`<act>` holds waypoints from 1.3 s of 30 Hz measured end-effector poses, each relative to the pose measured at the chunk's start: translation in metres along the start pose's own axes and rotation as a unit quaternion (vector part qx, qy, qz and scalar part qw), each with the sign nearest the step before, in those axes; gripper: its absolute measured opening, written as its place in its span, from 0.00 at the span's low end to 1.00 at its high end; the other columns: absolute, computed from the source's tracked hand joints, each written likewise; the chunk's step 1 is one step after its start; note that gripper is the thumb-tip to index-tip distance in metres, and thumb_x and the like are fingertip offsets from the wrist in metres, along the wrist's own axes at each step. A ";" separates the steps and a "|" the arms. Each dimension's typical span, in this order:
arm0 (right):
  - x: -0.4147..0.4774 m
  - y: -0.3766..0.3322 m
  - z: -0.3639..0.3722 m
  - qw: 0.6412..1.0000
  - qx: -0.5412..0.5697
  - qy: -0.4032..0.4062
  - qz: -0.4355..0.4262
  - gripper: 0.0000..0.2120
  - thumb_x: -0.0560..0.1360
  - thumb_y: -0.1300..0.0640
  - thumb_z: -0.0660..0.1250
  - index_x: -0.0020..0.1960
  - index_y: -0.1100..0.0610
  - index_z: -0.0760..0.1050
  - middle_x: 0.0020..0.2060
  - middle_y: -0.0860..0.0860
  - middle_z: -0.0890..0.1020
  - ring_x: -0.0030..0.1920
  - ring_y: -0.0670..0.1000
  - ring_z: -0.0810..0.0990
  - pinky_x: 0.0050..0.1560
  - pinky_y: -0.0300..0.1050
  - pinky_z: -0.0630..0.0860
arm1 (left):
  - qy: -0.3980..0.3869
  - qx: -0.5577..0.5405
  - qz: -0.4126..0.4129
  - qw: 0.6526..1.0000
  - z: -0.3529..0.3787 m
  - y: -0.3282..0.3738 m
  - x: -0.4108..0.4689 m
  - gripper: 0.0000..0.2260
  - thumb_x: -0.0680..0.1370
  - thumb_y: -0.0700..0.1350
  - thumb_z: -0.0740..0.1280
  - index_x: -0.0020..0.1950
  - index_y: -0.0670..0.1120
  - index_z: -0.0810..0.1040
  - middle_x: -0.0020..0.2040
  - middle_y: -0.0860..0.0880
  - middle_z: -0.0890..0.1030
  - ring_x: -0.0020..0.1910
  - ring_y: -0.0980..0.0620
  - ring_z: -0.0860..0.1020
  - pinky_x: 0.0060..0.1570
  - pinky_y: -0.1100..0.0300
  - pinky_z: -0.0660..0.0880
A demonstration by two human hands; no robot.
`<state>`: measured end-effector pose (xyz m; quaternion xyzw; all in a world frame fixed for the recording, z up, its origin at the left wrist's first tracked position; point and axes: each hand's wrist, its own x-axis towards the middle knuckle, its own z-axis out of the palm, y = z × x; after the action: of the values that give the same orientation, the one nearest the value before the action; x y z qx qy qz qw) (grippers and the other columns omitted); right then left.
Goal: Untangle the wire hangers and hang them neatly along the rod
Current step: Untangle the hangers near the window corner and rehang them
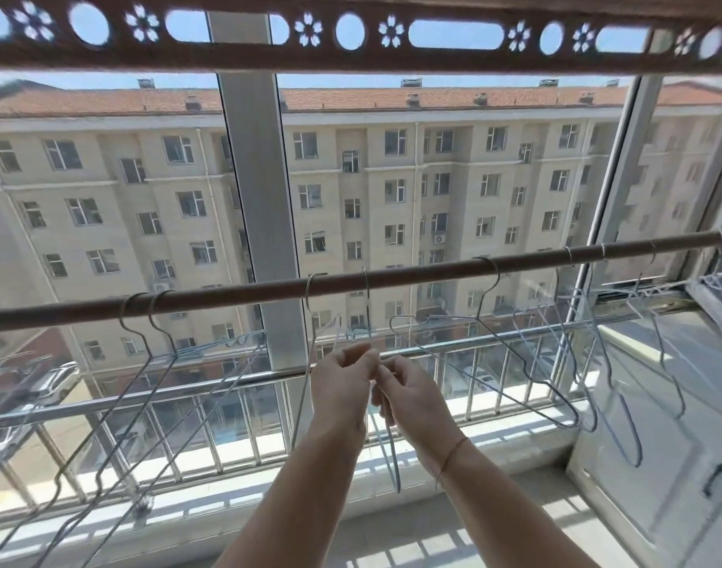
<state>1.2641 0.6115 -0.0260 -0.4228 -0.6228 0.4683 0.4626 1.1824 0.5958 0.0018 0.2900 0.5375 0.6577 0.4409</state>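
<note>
A brown rod [244, 289] runs across the window, rising to the right. Thin wire hangers hang from it. Two hangers [146, 387] hang tilted at the left, and one hanger [494, 354] hangs right of centre, with several more [613, 362] bunched at the far right. In the middle, two hooks [365, 305] sit on the rod with their wires dropping between my hands. My left hand [342, 387] and my right hand [408, 395] meet below the rod, fingers pinching the crossed wires of the middle hangers [388, 444], whose lower ends dangle beneath.
A metal railing [211, 420] lines the window behind the hangers. A white cabinet with a dark handle [715, 479] stands at the lower right. An ornate brown valance [351, 34] spans the top. Apartment buildings show through the glass.
</note>
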 end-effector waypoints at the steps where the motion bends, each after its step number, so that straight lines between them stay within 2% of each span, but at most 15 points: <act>1: 0.000 -0.001 0.000 1.000 0.001 0.001 0.000 0.12 0.78 0.53 0.60 0.43 0.61 0.75 0.28 0.49 0.77 0.24 0.43 0.71 0.28 0.38 0.67 | 0.001 0.000 0.001 1.000 0.000 0.000 -0.001 0.06 0.75 0.35 0.67 0.51 0.39 0.79 0.41 0.43 0.80 0.34 0.51 0.77 0.30 0.61 0.74; 6: -0.007 -0.005 -0.004 1.000 0.017 -0.003 -0.002 0.11 0.77 0.54 0.61 0.46 0.62 0.76 0.28 0.48 0.76 0.24 0.42 0.71 0.28 0.35 0.67 | 0.016 0.003 0.034 0.999 0.002 0.001 -0.012 0.04 0.77 0.38 0.66 0.50 0.42 0.77 0.47 0.45 0.79 0.43 0.52 0.78 0.39 0.62 0.74; 9: -0.013 -0.006 -0.011 1.000 0.012 0.001 -0.023 0.09 0.77 0.56 0.61 0.45 0.60 0.75 0.29 0.48 0.75 0.25 0.40 0.71 0.29 0.34 0.68 | 0.047 0.039 0.120 0.991 0.009 0.005 -0.025 0.08 0.77 0.41 0.66 0.56 0.46 0.74 0.52 0.48 0.78 0.51 0.53 0.77 0.45 0.63 0.73; 11: -0.017 -0.007 -0.019 0.999 0.008 0.011 -0.036 0.09 0.77 0.56 0.60 0.45 0.60 0.75 0.31 0.51 0.75 0.28 0.44 0.71 0.31 0.37 0.69 | 0.047 0.060 0.192 0.978 0.018 0.009 -0.038 0.10 0.77 0.43 0.66 0.58 0.47 0.73 0.55 0.48 0.77 0.56 0.52 0.76 0.54 0.61 0.73; 14: -0.025 -0.007 -0.041 0.998 -0.014 0.036 -0.057 0.09 0.77 0.54 0.60 0.47 0.58 0.75 0.37 0.54 0.80 0.35 0.50 0.77 0.38 0.44 0.76 | 0.013 0.072 0.250 0.965 0.038 0.015 -0.058 0.10 0.76 0.42 0.67 0.57 0.46 0.75 0.54 0.47 0.78 0.55 0.52 0.76 0.53 0.62 0.74; 16: -0.031 -0.010 -0.064 0.994 -0.031 0.066 -0.083 0.08 0.77 0.54 0.61 0.49 0.56 0.76 0.40 0.53 0.83 0.40 0.49 0.81 0.42 0.43 0.79 | -0.032 0.073 0.241 0.967 0.055 0.015 -0.069 0.09 0.76 0.42 0.66 0.56 0.47 0.75 0.53 0.47 0.78 0.56 0.51 0.77 0.56 0.58 0.74; 19: -0.037 -0.017 -0.109 0.981 -0.065 0.124 -0.133 0.06 0.77 0.58 0.61 0.49 0.57 0.76 0.38 0.49 0.81 0.38 0.39 0.79 0.38 0.28 0.73 | -0.093 0.071 0.212 0.970 0.083 0.011 -0.080 0.07 0.77 0.42 0.65 0.54 0.49 0.75 0.51 0.49 0.79 0.54 0.54 0.77 0.53 0.62 0.73; 21: -0.037 -0.018 -0.143 0.969 -0.088 0.170 -0.154 0.04 0.76 0.60 0.62 0.48 0.57 0.75 0.38 0.46 0.80 0.38 0.36 0.78 0.38 0.24 0.71 | -0.116 0.064 0.197 0.971 0.105 0.008 -0.083 0.07 0.77 0.41 0.65 0.54 0.49 0.75 0.50 0.51 0.80 0.52 0.57 0.77 0.50 0.64 0.73; 26: -0.021 -0.001 -0.211 0.966 -0.113 0.190 -0.137 0.09 0.75 0.62 0.63 0.55 0.58 0.75 0.48 0.51 0.80 0.48 0.42 0.78 0.45 0.20 0.70 | -0.155 0.076 0.157 0.972 0.172 -0.009 -0.083 0.07 0.79 0.40 0.61 0.55 0.49 0.74 0.52 0.52 0.78 0.55 0.54 0.77 0.55 0.63 0.72; 28: -0.013 0.006 -0.223 0.977 -0.103 0.144 -0.120 0.12 0.75 0.62 0.63 0.58 0.58 0.73 0.54 0.52 0.78 0.54 0.45 0.77 0.51 0.22 0.71 | -0.153 0.094 0.136 0.974 0.200 -0.019 -0.076 0.13 0.80 0.40 0.58 0.65 0.45 0.71 0.61 0.47 0.76 0.62 0.49 0.73 0.62 0.57 0.70; 30: -0.005 0.012 -0.230 0.983 -0.105 0.103 -0.113 0.15 0.75 0.57 0.64 0.61 0.58 0.71 0.58 0.52 0.76 0.59 0.46 0.76 0.60 0.34 0.73 | -0.141 0.100 0.104 0.979 0.224 -0.028 -0.067 0.18 0.81 0.40 0.57 0.72 0.42 0.65 0.70 0.45 0.69 0.69 0.47 0.68 0.67 0.53 0.66; 32: 0.002 0.017 -0.236 0.985 -0.105 0.081 -0.107 0.18 0.74 0.53 0.65 0.63 0.57 0.69 0.60 0.52 0.75 0.61 0.47 0.74 0.64 0.46 0.72 | -0.116 0.106 0.077 0.985 0.241 -0.039 -0.056 0.20 0.81 0.41 0.56 0.74 0.42 0.61 0.73 0.44 0.65 0.71 0.45 0.64 0.69 0.51 0.62; 35: 0.009 0.024 -0.245 0.988 -0.127 0.048 -0.076 0.19 0.74 0.58 0.64 0.64 0.54 0.66 0.64 0.52 0.72 0.65 0.50 0.70 0.67 0.50 0.69 | -0.084 0.128 0.041 0.987 0.255 -0.053 -0.048 0.20 0.80 0.42 0.57 0.72 0.40 0.64 0.71 0.43 0.67 0.70 0.44 0.66 0.70 0.47 0.63; 37: 0.011 0.032 -0.250 0.988 -0.144 0.020 -0.047 0.22 0.74 0.58 0.62 0.67 0.52 0.62 0.65 0.54 0.72 0.65 0.52 0.71 0.66 0.53 0.70 | -0.074 0.119 0.020 0.990 0.257 -0.062 -0.043 0.16 0.79 0.41 0.59 0.66 0.38 0.70 0.65 0.43 0.74 0.62 0.45 0.74 0.63 0.50 0.71; 39: 0.009 0.038 -0.254 0.990 -0.140 -0.013 -0.009 0.26 0.75 0.55 0.61 0.70 0.50 0.57 0.64 0.55 0.73 0.62 0.54 0.74 0.62 0.54 0.74 | -0.055 0.082 -0.006 0.995 0.258 -0.066 -0.043 0.12 0.79 0.39 0.60 0.62 0.39 0.73 0.50 0.46 0.80 0.45 0.52 0.80 0.43 0.60 0.78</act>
<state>1.5131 0.6765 -0.0279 -0.4721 -0.6919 0.3775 0.3948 1.4399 0.6765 0.0080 0.3575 0.5664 0.5916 0.4488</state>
